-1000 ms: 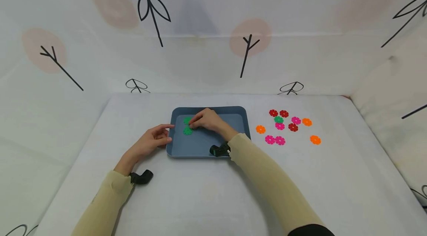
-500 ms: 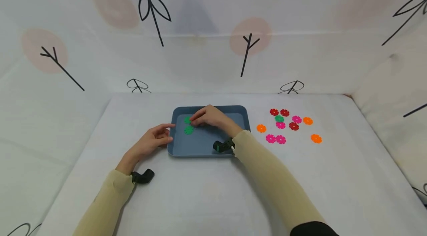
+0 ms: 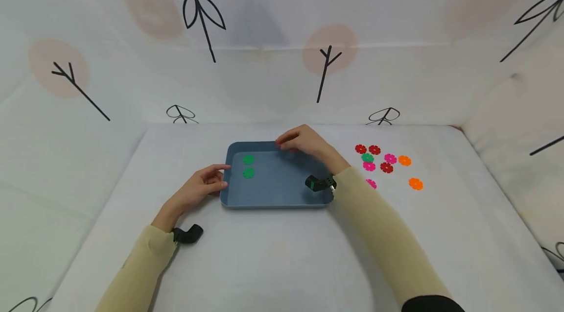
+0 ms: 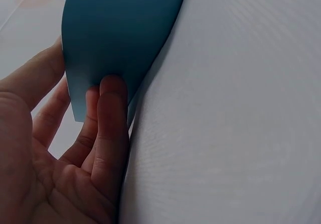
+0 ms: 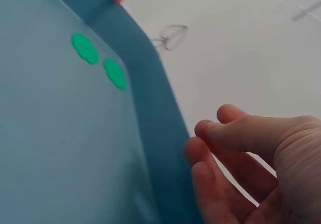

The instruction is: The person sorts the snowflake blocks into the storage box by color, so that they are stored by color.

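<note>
My left hand (image 3: 197,189) is at the left end of the blue tray (image 3: 264,189), its fingers apart and gently bent. One fingertip rests on the rim, and the left wrist view shows others against the outside of the wall. My right hand (image 3: 305,141) is up by the tray's far rim, palm down, with its fingers loosely curved and the thumb tip close beside the other tips. Whether those tips touch the rim I cannot tell.

The tray lies flat on the white table (image 3: 273,258). Inside it, towards the left end, lie two green discs, the farther one (image 3: 248,159) directly behind the nearer one (image 3: 248,173), with a narrow gap between them.

To the right of the tray, more discs lie scattered on the table. I can see two red discs (image 3: 361,149) side by side at the back, with a green disc (image 3: 367,157) just in front of them and a pink disc (image 3: 369,166) just in front of that. Farther right are another pink one (image 3: 390,158), a third red one (image 3: 386,168) and two orange discs (image 3: 404,160), well apart. One more pink one (image 3: 371,183) is partly hidden by my right sleeve (image 3: 387,238). I wear a black camera (image 3: 188,234) on each wrist.
</note>
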A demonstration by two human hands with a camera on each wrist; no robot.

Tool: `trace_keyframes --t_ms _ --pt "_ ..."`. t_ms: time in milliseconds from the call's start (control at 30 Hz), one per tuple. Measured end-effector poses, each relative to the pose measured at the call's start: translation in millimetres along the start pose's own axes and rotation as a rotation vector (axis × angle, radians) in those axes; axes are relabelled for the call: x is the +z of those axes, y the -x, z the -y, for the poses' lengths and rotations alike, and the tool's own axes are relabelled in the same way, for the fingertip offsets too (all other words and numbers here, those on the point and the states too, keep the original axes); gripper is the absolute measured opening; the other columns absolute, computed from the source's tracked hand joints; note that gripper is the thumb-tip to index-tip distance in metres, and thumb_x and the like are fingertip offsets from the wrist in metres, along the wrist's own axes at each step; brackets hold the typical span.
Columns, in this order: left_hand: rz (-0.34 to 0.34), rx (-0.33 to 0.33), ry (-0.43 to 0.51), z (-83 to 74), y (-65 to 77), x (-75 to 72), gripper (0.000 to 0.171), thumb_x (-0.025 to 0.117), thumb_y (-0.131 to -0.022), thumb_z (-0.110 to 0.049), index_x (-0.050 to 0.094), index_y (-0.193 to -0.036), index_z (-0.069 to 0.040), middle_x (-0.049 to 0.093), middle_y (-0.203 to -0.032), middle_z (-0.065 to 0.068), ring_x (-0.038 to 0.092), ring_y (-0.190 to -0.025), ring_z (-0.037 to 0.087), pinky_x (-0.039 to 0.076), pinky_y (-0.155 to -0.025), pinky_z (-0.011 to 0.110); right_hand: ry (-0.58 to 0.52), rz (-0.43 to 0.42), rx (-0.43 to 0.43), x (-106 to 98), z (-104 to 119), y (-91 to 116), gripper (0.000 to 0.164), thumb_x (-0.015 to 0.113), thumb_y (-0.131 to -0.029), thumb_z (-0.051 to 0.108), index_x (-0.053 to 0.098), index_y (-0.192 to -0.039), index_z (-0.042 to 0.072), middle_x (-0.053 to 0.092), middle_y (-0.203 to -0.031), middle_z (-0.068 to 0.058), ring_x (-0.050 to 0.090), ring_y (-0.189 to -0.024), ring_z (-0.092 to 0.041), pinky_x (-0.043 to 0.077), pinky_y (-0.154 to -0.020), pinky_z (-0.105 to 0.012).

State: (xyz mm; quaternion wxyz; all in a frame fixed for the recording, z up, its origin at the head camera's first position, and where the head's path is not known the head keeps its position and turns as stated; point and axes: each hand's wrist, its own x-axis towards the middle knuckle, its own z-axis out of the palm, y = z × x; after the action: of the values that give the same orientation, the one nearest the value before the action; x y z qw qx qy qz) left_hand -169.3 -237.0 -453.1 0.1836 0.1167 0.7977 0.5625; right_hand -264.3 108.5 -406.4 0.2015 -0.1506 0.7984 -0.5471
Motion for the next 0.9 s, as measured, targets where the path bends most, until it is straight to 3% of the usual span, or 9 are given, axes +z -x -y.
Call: trace_keyframes --t_ms 267,400,500,767,900 --pt "0.003 0.019 -0.012 2.9 -0.4 -1.7 0.055 0.070 -0.096 -0.019 0.048 -0.144 -0.005 0.056 -0.103 0.012 0.057 -0.081 0.018 0.051 -0.071 0.028 0.014 -0.143 0.003 -53 -17 26 0.030 0.066 -0.097 0.014 0.068 -0.124 -0.001 0.067 -0.121 -0.014 0.064 -0.109 -0.028 0.050 -0.096 -0.038" --pt "0.007 0.021 -0.011 3.5 -0.6 -2.2 0.055 0.070 -0.096 -0.021 0.048 -0.144 -0.006 0.056 -0.103 0.012 0.057 -0.081 0.019 0.052 -0.071 0.029 0.024 -0.221 0.067 -79 -34 45 0.035 0.062 -0.100 0.019 0.064 -0.129 0.000 0.065 -0.126 -0.016 0.061 -0.116 -0.031 0.047 -0.099 -0.038" --pt "0.006 0.015 -0.007 3.9 -0.8 -2.2 0.054 0.070 -0.096 -0.021 0.049 -0.144 -0.008 0.056 -0.103 0.012 0.058 -0.080 0.018 0.052 -0.071 0.029 0.062 -0.273 0.132 -95 -45 62 0.038 0.062 -0.100 0.025 0.063 -0.132 0.004 0.064 -0.127 -0.014 0.058 -0.118 -0.033 0.047 -0.092 -0.040" --pt "0.016 0.032 -0.009 6.9 -2.3 -2.3 0.053 0.069 -0.096 -0.020 0.050 -0.144 -0.007 0.056 -0.102 0.013 0.058 -0.080 0.017 0.052 -0.072 0.029 0.287 -0.326 0.216 -122 -77 103 0.038 0.061 -0.100 0.028 0.063 -0.131 0.008 0.060 -0.129 -0.017 0.053 -0.115 -0.034 0.048 -0.088 -0.039" --pt "0.021 0.031 -0.004 7.6 -2.6 -3.2 0.054 0.069 -0.096 -0.021 0.049 -0.144 -0.006 0.056 -0.102 0.013 0.058 -0.080 0.017 0.052 -0.072 0.029 0.332 -0.320 0.261 -127 -89 118 0.038 0.064 -0.098 0.028 0.063 -0.131 0.009 0.056 -0.130 -0.019 0.046 -0.119 -0.037 0.049 -0.081 -0.036"
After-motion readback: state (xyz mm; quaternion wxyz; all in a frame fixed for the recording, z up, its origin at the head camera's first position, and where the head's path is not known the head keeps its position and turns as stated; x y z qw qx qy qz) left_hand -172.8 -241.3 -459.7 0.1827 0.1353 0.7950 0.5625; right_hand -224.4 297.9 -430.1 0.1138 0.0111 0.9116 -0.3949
